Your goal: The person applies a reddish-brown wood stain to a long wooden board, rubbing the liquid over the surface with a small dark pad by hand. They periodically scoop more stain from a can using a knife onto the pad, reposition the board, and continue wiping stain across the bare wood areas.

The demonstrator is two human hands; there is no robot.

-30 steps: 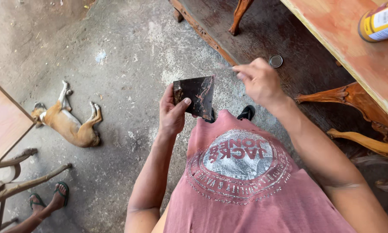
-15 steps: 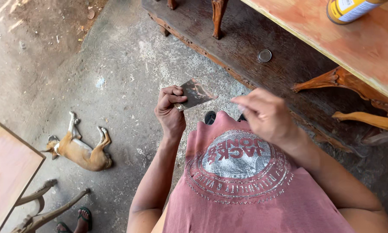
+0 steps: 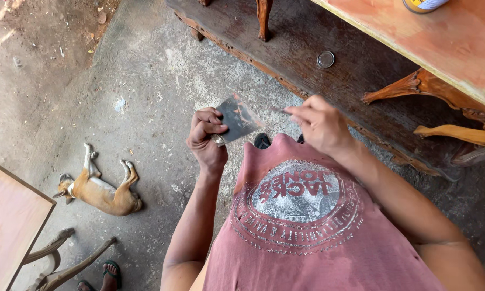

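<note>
Above the tan dog (image 3: 99, 188), the left hand (image 3: 206, 141) still pinches the dark sheet (image 3: 238, 118), now tilted edge-on, while the pinched right hand (image 3: 320, 125) has closed in beside it.

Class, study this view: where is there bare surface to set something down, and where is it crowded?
Bare concrete floor lies between the sleeping dog and the dark wooden plank. The plank is open around the small round lid. It is crowded where the left hand holds the dark sheet near the right hand, and by the carved legs.
</note>
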